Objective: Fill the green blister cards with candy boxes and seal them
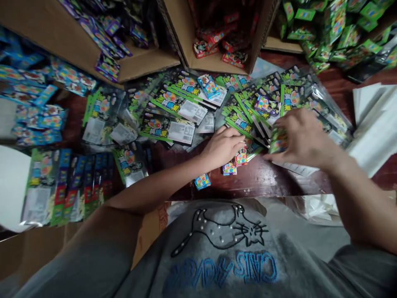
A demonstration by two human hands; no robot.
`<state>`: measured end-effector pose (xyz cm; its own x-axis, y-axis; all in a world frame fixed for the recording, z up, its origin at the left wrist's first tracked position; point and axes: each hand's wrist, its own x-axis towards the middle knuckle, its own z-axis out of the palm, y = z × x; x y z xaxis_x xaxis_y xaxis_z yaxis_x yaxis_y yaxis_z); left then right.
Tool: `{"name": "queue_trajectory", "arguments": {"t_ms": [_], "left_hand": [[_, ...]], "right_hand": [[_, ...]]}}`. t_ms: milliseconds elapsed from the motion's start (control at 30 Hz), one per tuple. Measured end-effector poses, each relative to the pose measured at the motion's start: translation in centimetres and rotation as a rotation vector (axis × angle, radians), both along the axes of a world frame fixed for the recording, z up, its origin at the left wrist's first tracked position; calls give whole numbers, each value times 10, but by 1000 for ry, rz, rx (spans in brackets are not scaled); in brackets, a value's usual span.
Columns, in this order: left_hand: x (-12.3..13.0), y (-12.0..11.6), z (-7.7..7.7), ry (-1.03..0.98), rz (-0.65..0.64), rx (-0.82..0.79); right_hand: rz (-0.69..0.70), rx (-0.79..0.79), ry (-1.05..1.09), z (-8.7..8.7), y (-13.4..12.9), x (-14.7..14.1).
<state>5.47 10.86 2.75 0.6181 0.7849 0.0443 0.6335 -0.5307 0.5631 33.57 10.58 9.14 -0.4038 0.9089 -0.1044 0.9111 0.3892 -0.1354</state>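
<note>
Table (pixel 269 183): right hand (pixel 305 138) curled round green packet (pixel 277 140); left hand (pixel 223 147), grip unclear; shirt (pixel 217 244): "CATS".

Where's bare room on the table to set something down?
Best: the dark-red wooden tabletop strip along the near edge, from the small blue cardboard box rightward, below the right hand. Narrower gap: between the piled blue cardboard boxes at left and the flat black-and-green plastic pouches. Crowded: mid-table, where pouches overlap up to the left hand.

Red-brown wooden counter (pixel 263 182): small blue printed box (pixel 202 181) near left hand (pixel 223 145); flat black-green plastic packets (pixel 169 129) left of and beyond that hand.
</note>
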Motion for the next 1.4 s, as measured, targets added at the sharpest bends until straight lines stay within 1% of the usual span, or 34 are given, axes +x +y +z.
{"name": "queue_trajectory", "arguments": {"t_ms": [33,100,167,233,267,333,400,467,533,567,633,700,767,800,833,900,933,967,1033,1100,1133,1200,1267,1333,1367,1400], "left_hand": [[-6,-4,3,12,16,52],[-29,-17,18,56,15,117],[-63,-39,33,151,-40,120],[-100,-67,41,281,-84,75],[-115,-81,40,339,-85,42],[-136,-103,30,397,-60,-24],[-140,-112,16,362,-28,-65],[-131,-110,2,265,-15,-73],[-116,-102,-7,180,-7,-66],[-109,-98,-9,156,-6,-62],[-97,-90,-7,144,-19,-54],[-94,-81,1,162,-59,-30],[-102,-69,14,211,-57,31],[-110,-62,22,251,-21,67],[-120,-54,30,300,42,93],[-142,-37,46,392,219,103],[-153,-30,53,405,306,93],[-164,-24,60,380,383,85],[-181,-20,71,211,508,105],[-191,-29,78,-82,610,139],[-194,-38,79,-241,661,130],[-195,-62,78,-514,768,29],[-191,-85,70,-661,857,-178],[-184,-100,59,-736,890,-414],[-179,-102,53,-785,876,-505],[-174,-102,46,-850,858,-551]], "right_hand": [[59,-15,-31,-6,-15,-18],[115,-30,-99,-20,-33,-41],[131,-36,-144,-33,-37,-49],[163,-49,-155,-43,-32,-49],[181,-56,-145,-47,-29,-49],[242,-58,-90,-53,-21,-50],[338,-39,-10,-59,-17,-55],[439,-33,50,-63,-16,-59],[479,-23,55,-65,-18,-61],[475,-11,38,-66,-20,-61],[452,32,-4,-68,-24,-57],[445,74,-28,-68,-28,-55],[429,110,-10,-64,-30,-58],[410,128,15,-61,-29,-64],[385,147,47,-57,-27,-73],[359,179,117,-50,-21,-104],[378,185,145,-47,-17,-125],[417,185,163,-45,-12,-148],[522,156,157,-44,-1,-196],[550,111,97,-42,9,-234],[543,88,69,-40,12,-245],[513,46,32,-32,13,-251],[437,47,40,-19,3,-240],[338,106,101,-5,-19,-224],[321,146,154,1,-33,-219],[345,179,221,7,-48,-215]]}}
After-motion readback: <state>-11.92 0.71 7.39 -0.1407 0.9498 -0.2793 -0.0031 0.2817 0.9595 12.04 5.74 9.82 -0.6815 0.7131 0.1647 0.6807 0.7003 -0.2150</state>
